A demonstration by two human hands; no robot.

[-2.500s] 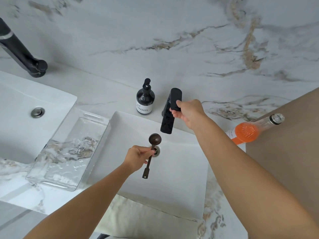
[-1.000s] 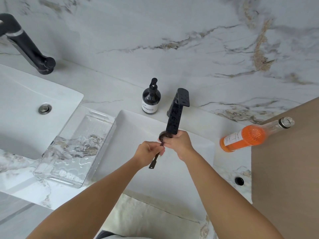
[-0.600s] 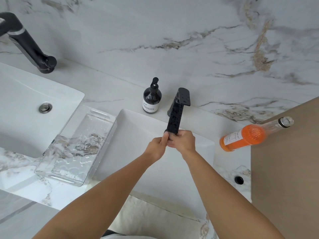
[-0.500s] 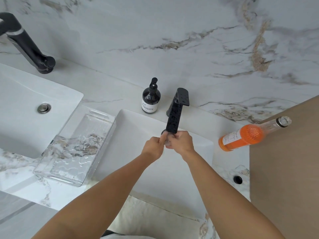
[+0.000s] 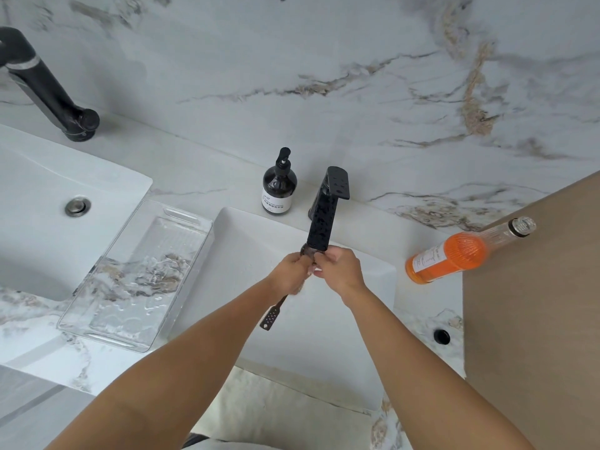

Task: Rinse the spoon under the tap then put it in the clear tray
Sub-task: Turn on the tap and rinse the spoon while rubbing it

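So the spoon [image 5: 272, 315] is sitting right under the black tap [image 5: 322, 222], bowl tucked up at the spout and mostly hidden, flat perforated handle end poking out below the hands over the sink [image 5: 350, 319]. Looks like dark metal to me, so probably stiff and light, and wet it's going to be slippery. I'd be gripping the handle mid-length, not the bowl.

Left hand [image 5: 290, 275] is holding the spoon, fingers curled snug around the upper handle. Right hand [image 5: 339, 271] is pinching in at the bowl, looks like it's rubbing it. Can't make out the water stream.

The clear tray [image 5: 181, 219] is waiting on the tabletop just left of the sink, nothing in it that I can see. Dark pump bottle [image 5: 279, 186] standing behind, orange bottle [image 5: 454, 254] lying on its side to the right.
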